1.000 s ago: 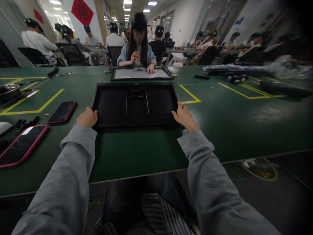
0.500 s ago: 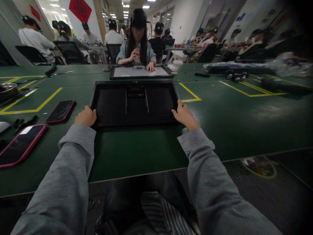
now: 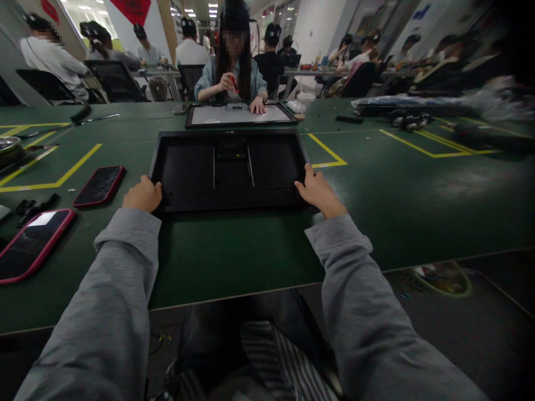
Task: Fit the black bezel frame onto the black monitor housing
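Note:
A black monitor casing (image 3: 188, 167), shallow like a tray, lies in front of me on the green table. Two thin metal strips run through its middle. My left hand (image 3: 142, 194) grips the left side, thumb over the rim. On the opposite side my right hand (image 3: 318, 190) holds the right edge near its front corner, thumb on top of the rim. The fingers beneath both edges are hidden. Beyond the casing, a flat screen panel (image 3: 217, 115) with a black frame lies before a person across the table.
Left of my hand are two phones in red cases, one nearer (image 3: 35, 245) and one farther (image 3: 99, 186). The person opposite (image 3: 234, 61) holds a red-handled tool. A plastic cup (image 3: 305, 100) stands beside the panel. Yellow tape (image 3: 79, 167) marks the green table (image 3: 397, 206).
The view has tilted and shifted slightly. Both hands keep their hold on the casing, which appears slightly wider and higher in view. The person opposite has lowered the red-handled tool towards the panel.

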A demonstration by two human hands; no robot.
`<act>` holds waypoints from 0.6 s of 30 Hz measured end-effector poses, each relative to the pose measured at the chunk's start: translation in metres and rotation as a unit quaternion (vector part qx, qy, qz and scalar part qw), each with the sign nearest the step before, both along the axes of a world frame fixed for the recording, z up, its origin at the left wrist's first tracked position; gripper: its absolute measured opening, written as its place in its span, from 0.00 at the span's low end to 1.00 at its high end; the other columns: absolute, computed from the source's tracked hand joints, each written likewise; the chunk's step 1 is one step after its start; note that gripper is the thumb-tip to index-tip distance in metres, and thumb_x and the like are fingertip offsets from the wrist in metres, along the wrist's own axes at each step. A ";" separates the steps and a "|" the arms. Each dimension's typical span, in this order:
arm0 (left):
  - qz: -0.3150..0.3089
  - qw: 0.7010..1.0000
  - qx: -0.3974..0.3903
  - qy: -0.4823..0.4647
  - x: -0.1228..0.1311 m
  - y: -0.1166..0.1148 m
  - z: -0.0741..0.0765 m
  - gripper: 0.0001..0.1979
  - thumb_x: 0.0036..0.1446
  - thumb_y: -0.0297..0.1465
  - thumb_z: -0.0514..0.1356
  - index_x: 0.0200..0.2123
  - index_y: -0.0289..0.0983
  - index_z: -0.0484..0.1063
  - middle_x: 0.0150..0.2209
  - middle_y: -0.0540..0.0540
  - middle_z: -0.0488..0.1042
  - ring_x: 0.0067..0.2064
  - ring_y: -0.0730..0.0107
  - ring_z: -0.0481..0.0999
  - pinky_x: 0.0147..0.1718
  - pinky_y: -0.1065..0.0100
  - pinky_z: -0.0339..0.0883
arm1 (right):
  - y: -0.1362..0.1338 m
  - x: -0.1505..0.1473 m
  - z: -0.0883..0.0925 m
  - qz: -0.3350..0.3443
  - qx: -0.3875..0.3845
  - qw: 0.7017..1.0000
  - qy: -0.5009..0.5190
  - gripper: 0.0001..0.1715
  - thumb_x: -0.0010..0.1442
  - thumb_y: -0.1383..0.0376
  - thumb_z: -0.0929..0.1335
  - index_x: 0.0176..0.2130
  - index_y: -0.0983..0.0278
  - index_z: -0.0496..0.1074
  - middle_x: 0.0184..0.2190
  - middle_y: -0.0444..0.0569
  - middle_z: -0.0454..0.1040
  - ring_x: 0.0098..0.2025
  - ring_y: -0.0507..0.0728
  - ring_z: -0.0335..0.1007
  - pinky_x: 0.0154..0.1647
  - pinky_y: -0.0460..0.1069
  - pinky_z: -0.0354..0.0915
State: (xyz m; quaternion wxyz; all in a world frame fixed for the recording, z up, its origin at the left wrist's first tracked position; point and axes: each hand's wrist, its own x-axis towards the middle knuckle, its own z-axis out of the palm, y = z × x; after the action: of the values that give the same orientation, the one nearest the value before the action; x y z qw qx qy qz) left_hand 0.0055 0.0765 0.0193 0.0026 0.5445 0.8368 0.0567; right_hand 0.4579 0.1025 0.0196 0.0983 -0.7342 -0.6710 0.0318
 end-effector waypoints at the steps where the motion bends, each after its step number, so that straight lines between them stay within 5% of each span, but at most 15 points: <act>1: 0.000 1.000 0.000 -0.001 0.000 0.000 0.000 0.31 0.64 0.42 0.44 0.61 0.25 0.61 0.54 0.20 0.72 0.57 0.36 0.74 0.54 0.45 0.65 | 0.000 0.000 0.000 -0.001 0.001 1.000 0.001 0.46 0.69 0.50 0.60 0.73 0.73 0.44 0.59 0.75 0.64 0.57 0.73 0.68 0.57 0.64 0.63; 18: -0.005 1.000 0.005 -0.017 -0.006 0.003 -0.004 0.31 0.64 0.44 0.43 0.60 0.25 0.61 0.55 0.18 0.72 0.56 0.32 0.74 0.52 0.45 0.65 | -0.001 -0.002 -0.001 -0.002 0.020 1.000 -0.006 0.45 0.69 0.51 0.60 0.72 0.75 0.46 0.58 0.76 0.66 0.57 0.72 0.69 0.57 0.62 0.63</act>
State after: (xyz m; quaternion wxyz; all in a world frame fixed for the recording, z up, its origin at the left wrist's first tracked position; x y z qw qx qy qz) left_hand -0.0007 0.0797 0.0156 0.0142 0.5475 0.8337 0.0698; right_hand 0.4555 0.1014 0.0185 0.1087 -0.7336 -0.6707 0.0135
